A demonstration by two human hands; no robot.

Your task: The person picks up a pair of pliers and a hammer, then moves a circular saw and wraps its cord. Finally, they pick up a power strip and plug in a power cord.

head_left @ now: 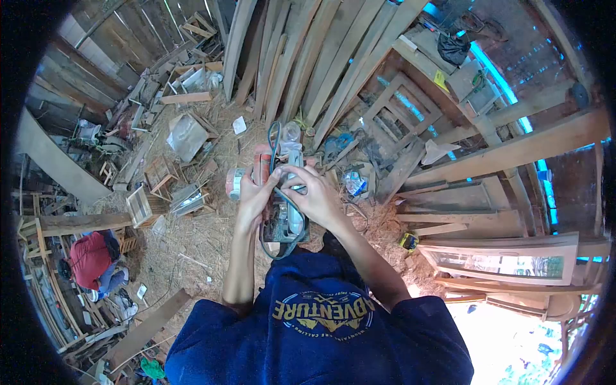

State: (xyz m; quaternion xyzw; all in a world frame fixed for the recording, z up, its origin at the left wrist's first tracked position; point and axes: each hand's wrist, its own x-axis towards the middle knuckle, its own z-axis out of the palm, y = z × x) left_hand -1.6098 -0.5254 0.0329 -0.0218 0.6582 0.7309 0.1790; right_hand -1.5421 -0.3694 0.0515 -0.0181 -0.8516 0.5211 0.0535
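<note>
In the middle of the head view, my left hand (255,197) and my right hand (313,196) meet in front of my chest with fingers bent together. Between their fingertips is something too small to make out. A dark cable (274,138) loops up past the fingers and down below them. Directly under the hands lies a grey and dark tool-like object (295,221), partly hidden by them. Left of it stand a reddish cylinder (262,165) and a pale round container (235,183). A clear jar (291,132) is just beyond the hands.
Long boards (308,58) lean at the back. On the right are stacked planks and a framed panel (507,260). Wooden crates (144,205) and offcuts litter the shavings-covered floor at left. A person in a red shirt (91,260) crouches at far left.
</note>
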